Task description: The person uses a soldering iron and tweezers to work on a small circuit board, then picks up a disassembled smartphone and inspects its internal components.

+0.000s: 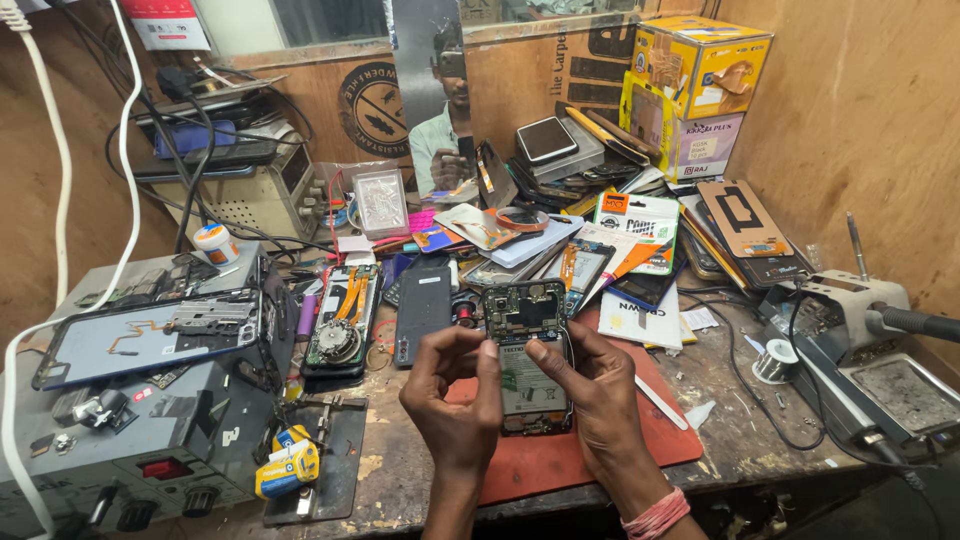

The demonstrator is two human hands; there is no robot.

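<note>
At nine o'clock a grey metal box (130,440) stands on the table (740,440), and a phone frame with a pale back (150,335) lies flat on top of it. Just below and to the right, at seven o'clock, a yellow and blue gadget (287,467) rests on a dark plate (335,470). Further up, toward ten o'clock, a small white jar (214,243) sits beside a beige power unit (255,195). Right of the box, an opened phone with orange ribbon cables (343,318) lies next to a black back cover (423,310).

At the centre, the left hand (455,385) curls around the left edge of an opened phone (528,355), thumb and fingers pinching its side. The right hand (590,385) grips the opposite edge, its thumb pressed onto the exposed inside, with a pink band (655,515) on the wrist. The phone is held just above a red mat (560,460), its circuit board end pointing to twelve o'clock.

At one o'clock a green and white packet (637,230) lies on a heap of phone parts, and yellow boxes (700,75) stand stacked against the wooden wall. At three o'clock a spool of solder wire (775,362) sits near a grey soldering stand (860,340).
</note>
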